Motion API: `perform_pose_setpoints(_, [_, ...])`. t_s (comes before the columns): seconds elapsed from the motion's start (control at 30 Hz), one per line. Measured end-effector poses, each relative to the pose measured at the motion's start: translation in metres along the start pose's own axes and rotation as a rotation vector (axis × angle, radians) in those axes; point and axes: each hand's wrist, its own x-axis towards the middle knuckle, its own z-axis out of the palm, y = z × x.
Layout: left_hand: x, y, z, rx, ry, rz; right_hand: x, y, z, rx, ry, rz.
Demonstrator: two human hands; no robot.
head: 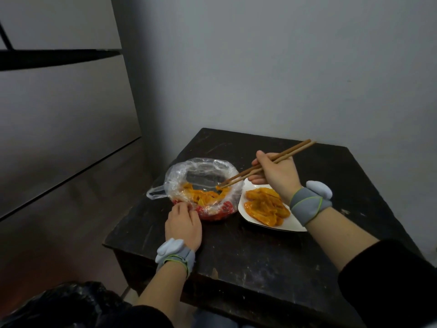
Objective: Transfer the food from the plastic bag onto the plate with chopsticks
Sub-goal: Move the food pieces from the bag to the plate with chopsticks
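Centrally on the dark table (248, 268), a rolled-open plastic bag (189, 171) of orange food (201, 196) sits just left of a white plate (264, 225) bearing more. The left hand (183, 224) pinches the bag's near rim; the right hand (276, 176), over the plate's far edge, grips chopsticks (283, 154), tips in the bag's food.

**Dim, flat indoor light with wide-angle bend**

The light is soft and dull, and shadows on the dark table (260, 256) are faint. Small highlights glint on the plastic bag (205, 165). The wall (283, 67) looks evenly grey. Lines at the far left bow slightly, and the near edge looks soft.
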Motion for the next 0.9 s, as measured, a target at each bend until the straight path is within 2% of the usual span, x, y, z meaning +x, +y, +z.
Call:
perform_pose_setpoints(0.27, [0.003, -0.002, 0.003, -0.006, 0.021, -0.002, 0.007, 0.020, 0.032, -0.235, 0.039, -0.118])
perform_pose_setpoints(0.6, [0.003, -0.004, 0.004, -0.010, 0.040, 0.001, 0.004, 0.045, 0.045, -0.446, -0.082, -0.307])
perform_pose_setpoints(0.7, [0.003, -0.004, 0.004, -0.010, 0.040, -0.001, 0.000, 0.051, 0.047, -0.465, -0.086, -0.342])
perform_pose_setpoints(0.9, [0.003, -0.005, 0.005, -0.010, 0.043, -0.001, -0.004, 0.049, 0.047, -0.410, 0.008, -0.380])
